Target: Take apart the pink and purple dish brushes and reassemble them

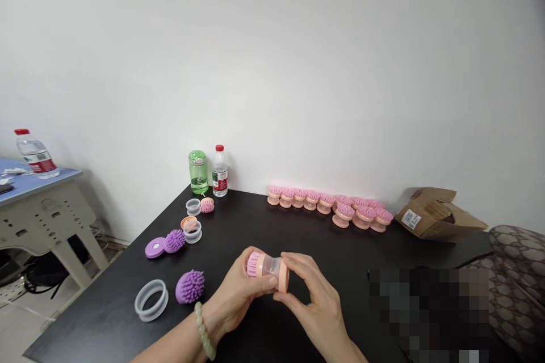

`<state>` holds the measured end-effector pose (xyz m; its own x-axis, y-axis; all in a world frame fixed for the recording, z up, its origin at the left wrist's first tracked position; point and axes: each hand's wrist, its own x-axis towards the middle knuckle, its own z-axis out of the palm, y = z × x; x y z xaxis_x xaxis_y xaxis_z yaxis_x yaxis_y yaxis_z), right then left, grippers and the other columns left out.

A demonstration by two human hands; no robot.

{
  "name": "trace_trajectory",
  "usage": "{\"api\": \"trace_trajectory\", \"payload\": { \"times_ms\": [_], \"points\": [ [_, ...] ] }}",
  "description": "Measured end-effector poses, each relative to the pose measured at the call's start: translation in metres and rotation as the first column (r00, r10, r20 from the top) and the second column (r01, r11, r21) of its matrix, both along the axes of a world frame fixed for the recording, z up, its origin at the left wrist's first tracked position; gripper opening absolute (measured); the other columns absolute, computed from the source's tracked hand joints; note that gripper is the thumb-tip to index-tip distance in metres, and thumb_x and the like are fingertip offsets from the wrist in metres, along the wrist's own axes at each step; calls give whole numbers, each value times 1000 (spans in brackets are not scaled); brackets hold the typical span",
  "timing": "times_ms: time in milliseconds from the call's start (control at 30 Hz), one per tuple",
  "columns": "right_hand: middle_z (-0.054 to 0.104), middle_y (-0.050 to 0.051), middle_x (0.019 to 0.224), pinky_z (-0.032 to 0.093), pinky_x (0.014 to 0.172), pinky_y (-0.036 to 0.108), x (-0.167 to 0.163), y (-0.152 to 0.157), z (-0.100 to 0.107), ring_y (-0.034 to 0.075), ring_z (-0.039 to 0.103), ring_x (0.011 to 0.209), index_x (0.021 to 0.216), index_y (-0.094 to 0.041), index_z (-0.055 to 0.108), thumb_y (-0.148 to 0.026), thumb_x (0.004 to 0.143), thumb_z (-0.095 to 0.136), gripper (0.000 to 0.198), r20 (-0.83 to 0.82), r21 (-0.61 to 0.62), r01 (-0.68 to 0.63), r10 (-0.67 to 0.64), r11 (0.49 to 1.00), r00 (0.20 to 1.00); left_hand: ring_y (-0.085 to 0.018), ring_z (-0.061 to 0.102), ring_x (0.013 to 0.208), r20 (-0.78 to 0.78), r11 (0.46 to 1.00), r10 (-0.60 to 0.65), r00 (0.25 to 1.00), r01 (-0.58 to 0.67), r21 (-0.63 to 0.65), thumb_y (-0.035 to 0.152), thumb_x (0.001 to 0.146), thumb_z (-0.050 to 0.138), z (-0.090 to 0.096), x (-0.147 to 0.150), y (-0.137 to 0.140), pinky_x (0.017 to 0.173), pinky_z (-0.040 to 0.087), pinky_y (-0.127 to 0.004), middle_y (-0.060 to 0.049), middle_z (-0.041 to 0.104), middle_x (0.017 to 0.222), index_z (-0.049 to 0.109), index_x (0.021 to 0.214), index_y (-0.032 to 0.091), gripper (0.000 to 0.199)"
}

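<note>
Above the black table I hold a pink-bristled scalp brush (271,265) sideways in both hands. It has a clear waist and peach rings at either end. My left hand (236,283), with a green bead bracelet on the wrist, wraps around the bristle end and the waist. My right hand (317,300) grips the rim of the peach base (283,276) between thumb and fingers. To the left of my hands lie a purple bristle head (190,287) and a clear ring (151,300).
Several finished-looking pink brushes (326,203) line the wall side. A torn brown paper bag (438,215) sits at right. Farther left are a purple disc (155,247), another purple bristle head (174,241), clear rings (193,231), a green bottle (198,173) and a water bottle (220,173).
</note>
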<state>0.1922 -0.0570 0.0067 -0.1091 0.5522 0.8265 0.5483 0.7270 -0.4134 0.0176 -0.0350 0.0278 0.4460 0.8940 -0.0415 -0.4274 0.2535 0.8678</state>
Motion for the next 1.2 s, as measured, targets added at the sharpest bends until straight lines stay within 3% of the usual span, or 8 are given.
{"api": "trace_trajectory", "payload": {
  "times_ms": [233,367,500,600,733,833,1067,1200],
  "points": [
    [71,10,113,60,88,37,1,-2,2,25,68,105,122,-23,62,-20,91,68,32,58,67,-66,62,996,996,-12,54,70,-50,1000,-27,998,27,12,33,60,91,2,-3,2,67,47,-27,0,59,76,52,82,15,49],
    [71,5,84,60,65,31,0,-1,-3,21,69,73,100,-21,66,-46,83,74,32,-141,-206,-59,30,977,989,-10,49,67,-177,979,42,983,-5,202,27,51,94,-1,-5,4,60,39,-21,3,58,77,54,89,17,56],
    [62,0,61,53,50,27,-7,1,-8,16,63,51,85,-19,61,-59,95,50,42,-453,-641,-357,41,680,891,-15,54,78,-302,847,258,918,-64,528,23,57,91,-5,-5,4,70,43,-25,1,60,90,60,94,20,49],
    [66,2,69,56,54,32,-11,1,-8,19,66,56,105,-19,61,-70,93,40,56,-611,-646,-538,55,542,789,-18,56,84,-329,776,351,877,-76,626,25,63,87,-6,-5,3,76,44,-28,0,60,94,60,96,20,43],
    [71,9,109,57,86,37,-7,0,-2,26,70,98,128,-25,56,-63,84,64,59,-526,-585,-448,104,676,844,-16,52,75,-384,802,384,839,-98,589,30,60,89,-3,-6,3,68,42,-26,2,59,86,58,97,20,49],
    [70,9,111,56,85,36,-4,0,2,26,68,99,123,-24,61,-58,83,68,53,-475,-593,-397,94,700,875,-17,53,77,-388,791,397,831,-96,604,29,62,88,-1,-7,3,69,43,-26,2,59,89,57,97,20,47],
    [67,5,84,56,67,35,-14,5,-9,18,65,68,114,-17,65,-56,95,51,45,-668,-597,-600,85,532,740,-18,59,85,-425,649,460,779,31,760,28,83,72,0,-7,4,77,48,-29,-1,60,97,56,99,23,24],
    [66,11,117,55,85,41,-9,11,-14,23,67,96,130,-21,59,-41,95,56,40,-429,-616,-292,0,732,903,-20,60,86,-509,616,530,678,105,781,29,86,68,-6,-10,12,77,51,-32,-1,59,97,55,101,24,21]
  ]
}}
